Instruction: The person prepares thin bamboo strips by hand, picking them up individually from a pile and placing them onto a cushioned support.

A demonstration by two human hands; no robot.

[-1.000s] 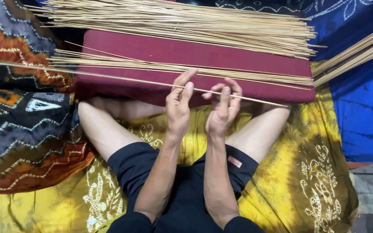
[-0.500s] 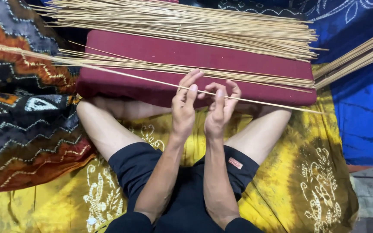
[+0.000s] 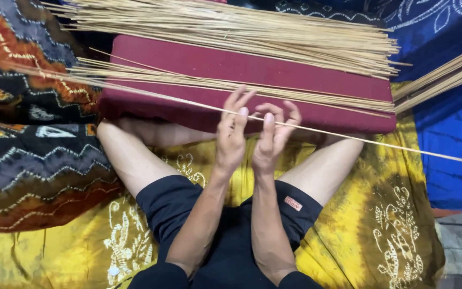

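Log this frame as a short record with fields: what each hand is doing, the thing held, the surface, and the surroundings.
left hand: fingers raised, pressed against the thin stick
right hand: beside the left, pinching the same stick
held thing: single long thin stick, running slantwise across the lap
surface: dark red cushion lying over the shins
piles: large stick bundle along the cushion's far edge, thinner row of sticks nearer
surroundings: yellow patterned cloth under the legs, blue cloth on the right

the thin stick [image 3: 348,135] looked like pale, matt, smooth wood or bamboo; the cushion [image 3: 252,69] was matt maroon cloth; the yellow sheet [image 3: 380,214] was soft printed fabric.
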